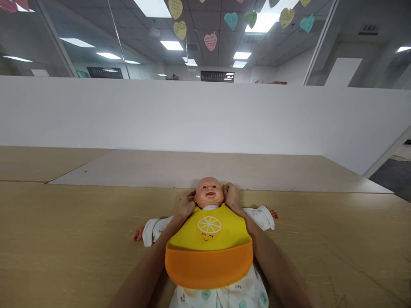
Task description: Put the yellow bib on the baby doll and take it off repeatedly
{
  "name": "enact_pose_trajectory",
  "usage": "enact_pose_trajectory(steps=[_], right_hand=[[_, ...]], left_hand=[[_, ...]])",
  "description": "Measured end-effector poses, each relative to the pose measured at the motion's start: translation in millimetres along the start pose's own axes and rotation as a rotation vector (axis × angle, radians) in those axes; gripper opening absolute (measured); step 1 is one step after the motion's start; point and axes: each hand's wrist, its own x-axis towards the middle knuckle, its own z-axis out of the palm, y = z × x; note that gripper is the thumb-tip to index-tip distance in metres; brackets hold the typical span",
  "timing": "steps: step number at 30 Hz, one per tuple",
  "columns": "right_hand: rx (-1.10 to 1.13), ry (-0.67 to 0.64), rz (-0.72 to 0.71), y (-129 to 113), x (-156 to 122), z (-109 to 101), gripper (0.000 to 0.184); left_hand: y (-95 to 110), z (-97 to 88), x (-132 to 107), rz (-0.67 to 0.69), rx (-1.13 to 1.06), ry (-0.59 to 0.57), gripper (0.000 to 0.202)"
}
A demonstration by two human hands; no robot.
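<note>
Left hand [184,205] and right hand [232,197] are apart, one on each side of the doll's head [209,191]. Both curl in around the neck. Left fingers [191,195] sit behind the head at 10 o'clock from the chin, right fingers [227,188] at 2 o'clock. A bit of yellow strap [222,187] shows by the right hand. Can't tell from here if either hand is pinching it or just resting there.

Doll [209,214] lies face up on the table, head at 12, feet at 6 toward me, centered between my forearms. Bib [209,226] is on its chest: yellow top with a lemon-slice face, orange pocket [208,266] lying low over the belly, both forearms running along its sides. Below that, a white printed onesie [221,298] runs off the bottom of my view.

Doll's arms are spread: white sleeves at 3 [261,217] and 9 [154,229], small hands poking out.

Table [64,226] is light wood, with a paler board [192,170] at 12. Past that, a white wall [192,115], then glass with paper hearts [210,42] hanging above.
</note>
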Motion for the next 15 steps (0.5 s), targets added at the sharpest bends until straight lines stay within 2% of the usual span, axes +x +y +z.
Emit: enact_pose_trajectory(steps=[7, 11, 15], right_hand=[[-0.043, -0.008, 0.025, 2.1, 8.0, -6.7, 0.023], [-0.008, -0.045, 0.004, 4.1, 8.6, -5.9, 0.024], [0.082, -0.102, -0.026, 3.0, 6.8, -2.6, 0.025]], left_hand=[[4.4, -1.6, 1.2, -0.046, -0.022, 0.099, 0.037], [9.0, -3.3, -1.1, -0.049, -0.059, 0.004, 0.036], [7.8, -2.7, -2.4, -0.059, -0.157, -0.087, 0.052]])
